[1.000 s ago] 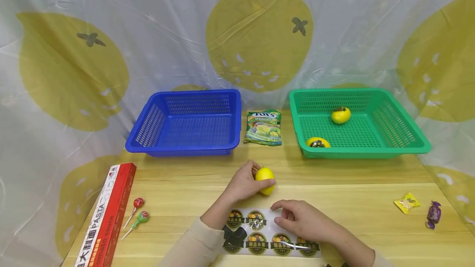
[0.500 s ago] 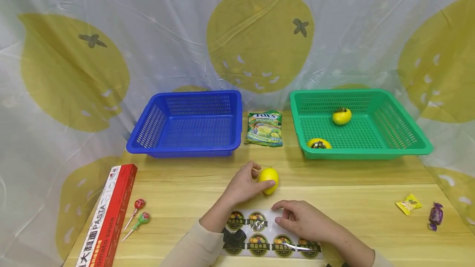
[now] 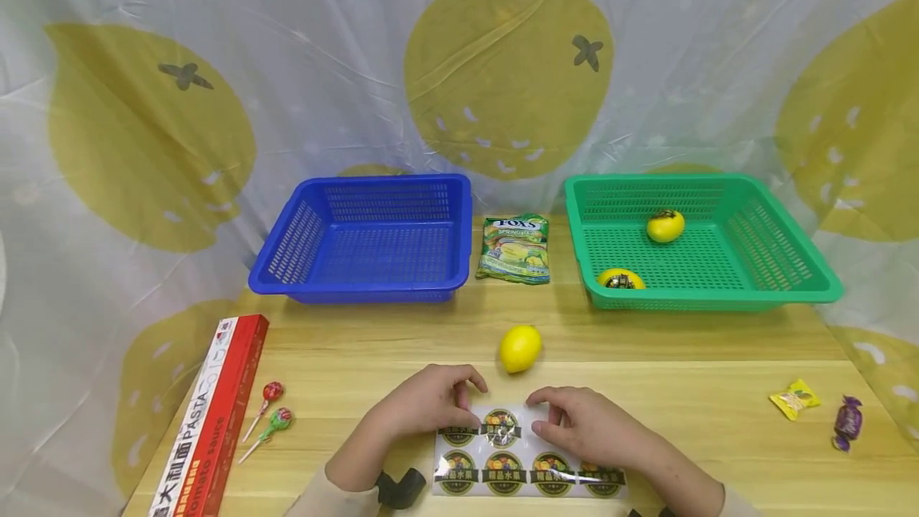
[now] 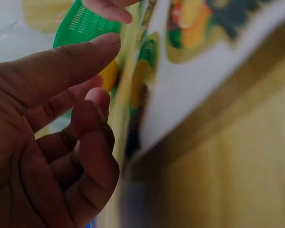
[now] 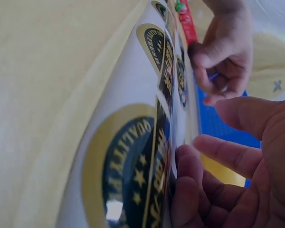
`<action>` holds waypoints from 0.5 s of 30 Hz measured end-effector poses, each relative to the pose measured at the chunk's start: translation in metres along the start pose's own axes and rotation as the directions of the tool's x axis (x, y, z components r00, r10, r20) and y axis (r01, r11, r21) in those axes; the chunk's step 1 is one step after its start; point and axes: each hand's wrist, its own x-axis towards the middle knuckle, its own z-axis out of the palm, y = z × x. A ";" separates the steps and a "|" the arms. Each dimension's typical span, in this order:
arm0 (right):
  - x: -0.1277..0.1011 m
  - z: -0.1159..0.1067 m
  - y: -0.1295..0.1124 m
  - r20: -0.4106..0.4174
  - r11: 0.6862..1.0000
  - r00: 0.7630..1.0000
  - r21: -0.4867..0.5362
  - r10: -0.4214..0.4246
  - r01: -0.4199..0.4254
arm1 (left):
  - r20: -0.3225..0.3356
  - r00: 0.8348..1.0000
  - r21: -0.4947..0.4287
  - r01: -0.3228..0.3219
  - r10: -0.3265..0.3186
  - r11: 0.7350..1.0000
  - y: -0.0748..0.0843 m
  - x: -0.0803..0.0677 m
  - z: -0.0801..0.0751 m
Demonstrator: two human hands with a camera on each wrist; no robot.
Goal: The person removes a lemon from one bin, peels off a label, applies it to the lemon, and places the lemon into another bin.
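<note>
A yellow lemon (image 3: 520,349) lies on the wooden table, apart from both hands. In front of it is a white sheet of round fruit stickers (image 3: 527,441). My left hand (image 3: 431,401) is over the sheet's upper left corner, its fingers loosely bent with nothing between them. At the upper right part of the sheet, my right hand (image 3: 589,428) has bent fingers and a gap between thumb and forefinger. The right wrist view shows its lower fingers close to the stickers (image 5: 128,166); whether they touch cannot be told. The hands partly cover some stickers.
Behind stand a blue basket (image 3: 359,290) and a green basket (image 3: 711,295) containing two stickered lemons (image 3: 665,226). Between them lies a candy bag (image 3: 514,250). At left are a pasta box (image 3: 208,421) and two lollipops (image 3: 273,391); wrapped candies (image 3: 794,399) lie at right.
My left hand has let go of the lemon and drawn back toward me, to the sticker sheet. The lemon stays on the table. My right hand has hardly moved.
</note>
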 end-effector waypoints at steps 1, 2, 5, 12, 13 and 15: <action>0.000 0.001 -0.002 0.001 1.000 1.000 -0.013 0.001 -0.001 | 0.017 1.000 0.010 -0.006 0.006 1.000 -0.002 -0.002 0.001; 0.001 0.001 -0.004 0.004 1.000 1.000 -0.029 0.007 -0.007 | 0.028 1.000 0.012 -0.009 0.009 1.000 -0.003 -0.003 0.002; 0.002 0.001 -0.011 0.008 0.996 1.000 -0.085 -0.005 0.005 | 0.046 0.999 0.044 -0.009 0.007 0.999 -0.005 -0.002 0.004; 0.014 0.007 -0.029 0.055 0.985 0.996 -0.159 -0.065 0.073 | 0.064 0.998 0.065 0.005 -0.009 0.998 -0.003 0.001 0.003; 0.016 0.009 -0.030 0.065 0.983 0.996 -0.169 -0.068 0.078 | 0.065 0.998 0.063 0.006 -0.010 0.998 -0.004 0.002 0.003; 0.020 0.012 -0.032 0.081 0.976 0.994 -0.199 -0.071 0.086 | 0.064 0.998 0.060 0.005 -0.009 0.998 -0.004 0.002 0.003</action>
